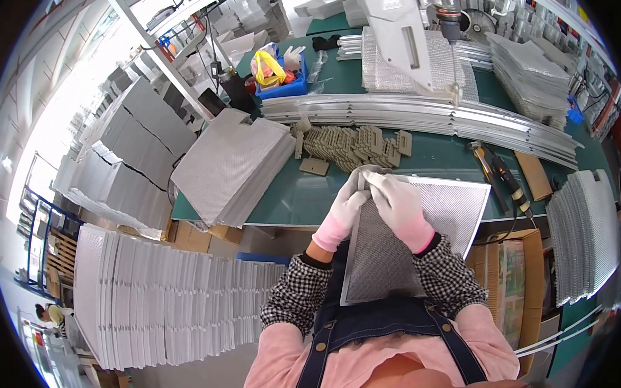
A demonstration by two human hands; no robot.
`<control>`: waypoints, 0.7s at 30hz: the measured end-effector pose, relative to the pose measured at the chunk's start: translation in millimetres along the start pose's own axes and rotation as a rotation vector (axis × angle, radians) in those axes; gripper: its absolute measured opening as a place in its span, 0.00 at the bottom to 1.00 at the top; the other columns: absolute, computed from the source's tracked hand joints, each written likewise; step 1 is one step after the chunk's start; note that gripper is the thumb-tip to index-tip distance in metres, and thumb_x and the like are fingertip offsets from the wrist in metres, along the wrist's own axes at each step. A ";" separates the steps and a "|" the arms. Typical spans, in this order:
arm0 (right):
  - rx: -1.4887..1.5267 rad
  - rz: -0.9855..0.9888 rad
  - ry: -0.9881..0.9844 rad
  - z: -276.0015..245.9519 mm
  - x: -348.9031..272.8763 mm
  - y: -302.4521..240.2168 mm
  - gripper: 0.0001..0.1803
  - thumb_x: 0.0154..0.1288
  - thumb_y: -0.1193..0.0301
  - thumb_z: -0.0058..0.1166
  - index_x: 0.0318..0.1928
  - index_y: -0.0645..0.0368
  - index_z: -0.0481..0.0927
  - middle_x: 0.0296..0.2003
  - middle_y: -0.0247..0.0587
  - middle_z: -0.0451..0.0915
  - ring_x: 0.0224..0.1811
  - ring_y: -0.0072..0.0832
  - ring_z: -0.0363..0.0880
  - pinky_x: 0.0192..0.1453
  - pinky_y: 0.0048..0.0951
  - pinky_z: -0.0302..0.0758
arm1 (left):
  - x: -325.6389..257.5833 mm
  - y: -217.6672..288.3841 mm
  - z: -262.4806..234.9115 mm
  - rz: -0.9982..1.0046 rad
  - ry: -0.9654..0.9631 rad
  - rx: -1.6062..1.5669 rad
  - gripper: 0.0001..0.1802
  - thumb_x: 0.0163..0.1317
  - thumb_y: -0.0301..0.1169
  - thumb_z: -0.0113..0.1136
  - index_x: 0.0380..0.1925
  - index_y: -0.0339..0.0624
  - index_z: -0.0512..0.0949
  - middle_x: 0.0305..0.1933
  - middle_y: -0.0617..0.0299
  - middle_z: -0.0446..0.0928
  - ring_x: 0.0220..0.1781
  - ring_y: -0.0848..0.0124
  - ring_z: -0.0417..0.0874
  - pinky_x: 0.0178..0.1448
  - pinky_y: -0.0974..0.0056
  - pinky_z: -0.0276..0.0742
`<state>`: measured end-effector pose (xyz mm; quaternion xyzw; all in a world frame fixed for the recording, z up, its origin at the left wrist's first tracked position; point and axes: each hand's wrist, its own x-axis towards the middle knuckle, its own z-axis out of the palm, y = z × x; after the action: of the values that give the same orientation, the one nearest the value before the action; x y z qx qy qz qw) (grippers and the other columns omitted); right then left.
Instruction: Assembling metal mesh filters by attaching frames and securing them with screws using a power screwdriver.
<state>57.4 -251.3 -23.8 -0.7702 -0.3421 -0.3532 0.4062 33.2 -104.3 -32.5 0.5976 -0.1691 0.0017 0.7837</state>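
Observation:
A rectangular metal mesh panel (449, 202) with a thin silver frame leans tilted between my body and the edge of the green table. Both hands wear white gloves with pink cuffs and meet at the panel's upper left corner. My left hand (347, 205) is closed around the frame there. My right hand (397, 203) presses its bent fingers onto the same corner, close against the left fingertips. Whatever small part may lie between the fingertips is hidden. Just beyond the hands lies a pile of beige rectangular plastic pieces (350, 145), with a loose beige piece (313, 167) nearer.
Stacked mesh sheets (233, 169) stand left on the table (276, 208). Long silver frame strips (418, 113) cross behind. A hammer (486, 169) and a powered screwdriver (512, 182) lie right. Overhead hangs a drill-like tool (448, 14). Rows of panels (169, 297) fill the lower left; a cardboard box (529, 281) stands right.

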 end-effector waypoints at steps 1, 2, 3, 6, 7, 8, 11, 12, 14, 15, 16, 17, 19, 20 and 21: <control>0.000 -0.056 0.000 -5.1 -1.5 1.2 0.16 0.63 0.75 0.59 0.52 0.52 0.83 0.29 0.34 0.81 0.27 0.33 0.81 0.32 0.33 0.78 | 0.7 -0.5 0.7 0.003 -0.002 -0.034 0.28 0.61 0.24 0.42 0.64 0.31 0.65 0.61 0.51 0.73 0.65 0.64 0.72 0.73 0.62 0.63; -0.041 -0.012 -0.061 -8.3 -5.7 1.2 0.16 0.62 0.74 0.60 0.52 0.52 0.83 0.28 0.34 0.80 0.27 0.33 0.81 0.31 0.33 0.77 | 1.0 -0.8 0.8 0.006 -0.004 -0.069 0.28 0.60 0.24 0.42 0.63 0.31 0.65 0.61 0.50 0.73 0.65 0.64 0.72 0.73 0.62 0.63; -0.042 -0.014 -0.065 -9.4 -8.0 -1.2 0.16 0.62 0.74 0.60 0.52 0.52 0.83 0.28 0.34 0.80 0.27 0.33 0.81 0.31 0.33 0.77 | 0.6 -0.4 -0.6 0.007 -0.002 -0.072 0.28 0.60 0.24 0.42 0.63 0.31 0.65 0.61 0.50 0.73 0.65 0.64 0.72 0.73 0.62 0.63; -0.116 -0.017 -0.148 -14.2 -9.6 -3.5 0.17 0.61 0.74 0.60 0.52 0.52 0.83 0.27 0.33 0.79 0.26 0.33 0.80 0.30 0.33 0.76 | 1.3 3.7 0.7 -0.008 -0.030 -0.057 0.28 0.59 0.25 0.43 0.63 0.30 0.65 0.62 0.49 0.73 0.66 0.63 0.73 0.73 0.61 0.63; -0.130 -0.025 -0.138 -15.2 -8.9 -3.9 0.18 0.61 0.74 0.60 0.53 0.52 0.83 0.26 0.33 0.78 0.25 0.32 0.79 0.30 0.33 0.75 | 2.1 3.6 1.9 0.001 -0.036 -0.064 0.28 0.59 0.25 0.43 0.63 0.30 0.65 0.63 0.49 0.73 0.66 0.63 0.73 0.73 0.61 0.63; -0.142 -0.032 -0.127 -15.9 -8.7 -4.2 0.18 0.60 0.74 0.60 0.53 0.52 0.83 0.25 0.33 0.77 0.24 0.32 0.79 0.29 0.33 0.75 | 2.5 3.8 2.9 0.011 -0.043 -0.071 0.28 0.59 0.26 0.43 0.62 0.30 0.66 0.63 0.48 0.73 0.66 0.62 0.73 0.73 0.61 0.63; -0.139 -0.040 -0.118 -14.2 -10.0 -1.9 0.19 0.60 0.74 0.60 0.53 0.52 0.83 0.25 0.33 0.76 0.23 0.32 0.78 0.29 0.33 0.74 | 2.6 5.7 3.2 -0.010 -0.038 -0.089 0.31 0.56 0.26 0.44 0.63 0.28 0.65 0.65 0.44 0.72 0.68 0.58 0.72 0.75 0.58 0.62; -0.138 -0.040 -0.118 -13.3 -10.5 -1.2 0.19 0.60 0.74 0.60 0.53 0.52 0.83 0.25 0.33 0.76 0.23 0.32 0.78 0.29 0.33 0.74 | 2.5 5.7 3.0 -0.010 -0.036 -0.089 0.31 0.56 0.26 0.44 0.63 0.28 0.65 0.65 0.44 0.72 0.68 0.58 0.72 0.75 0.58 0.62; -0.133 -0.041 -0.116 -12.3 -11.4 0.3 0.19 0.60 0.74 0.60 0.53 0.52 0.83 0.24 0.33 0.76 0.23 0.32 0.78 0.28 0.33 0.74 | 2.1 5.6 3.3 -0.003 -0.036 -0.078 0.28 0.60 0.26 0.43 0.62 0.30 0.66 0.64 0.48 0.73 0.66 0.62 0.73 0.73 0.61 0.63; -0.132 -0.042 -0.118 -12.0 -11.7 1.1 0.19 0.60 0.74 0.60 0.53 0.52 0.83 0.24 0.33 0.76 0.23 0.32 0.78 0.28 0.33 0.74 | 2.0 5.2 3.6 -0.002 -0.034 -0.079 0.28 0.60 0.26 0.43 0.62 0.30 0.66 0.64 0.48 0.73 0.66 0.62 0.73 0.73 0.61 0.63; -0.144 -0.041 -0.123 -10.9 -12.3 1.7 0.19 0.60 0.74 0.60 0.53 0.51 0.83 0.24 0.32 0.76 0.23 0.32 0.78 0.28 0.32 0.74 | 1.5 4.9 3.6 0.007 -0.034 -0.079 0.28 0.60 0.26 0.43 0.62 0.30 0.66 0.63 0.49 0.73 0.66 0.63 0.73 0.73 0.61 0.63; -0.157 -0.040 -0.130 -10.0 -12.9 2.1 0.19 0.60 0.74 0.60 0.53 0.51 0.83 0.24 0.32 0.76 0.23 0.31 0.78 0.28 0.32 0.74 | 0.9 4.3 3.4 0.017 -0.034 -0.080 0.28 0.60 0.27 0.43 0.62 0.30 0.66 0.63 0.49 0.73 0.66 0.63 0.73 0.73 0.61 0.62; -0.183 -0.040 -0.140 -10.3 -11.9 0.3 0.18 0.60 0.74 0.60 0.52 0.50 0.83 0.24 0.32 0.76 0.23 0.31 0.78 0.27 0.32 0.74 | 0.7 1.7 2.3 0.011 -0.029 -0.084 0.28 0.60 0.26 0.43 0.62 0.30 0.66 0.63 0.50 0.74 0.65 0.64 0.73 0.73 0.62 0.62; -0.211 -0.039 -0.147 -10.7 -10.8 -0.8 0.18 0.60 0.73 0.60 0.52 0.50 0.83 0.24 0.31 0.76 0.23 0.31 0.78 0.27 0.32 0.75 | 0.8 0.9 1.8 0.006 -0.027 -0.086 0.28 0.60 0.26 0.43 0.63 0.31 0.66 0.62 0.50 0.74 0.65 0.64 0.73 0.73 0.62 0.62; -0.211 -0.041 -0.147 -10.5 -10.2 -1.3 0.18 0.60 0.73 0.60 0.52 0.50 0.83 0.24 0.31 0.76 0.23 0.31 0.78 0.27 0.32 0.75 | 0.7 0.3 1.1 0.007 -0.026 -0.085 0.28 0.60 0.26 0.43 0.63 0.31 0.66 0.62 0.50 0.74 0.65 0.64 0.73 0.73 0.62 0.62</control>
<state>48.3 -262.3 -27.2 -0.8253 -0.3474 -0.3381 0.2898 33.5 -105.4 -31.8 0.5630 -0.1815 -0.0106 0.8062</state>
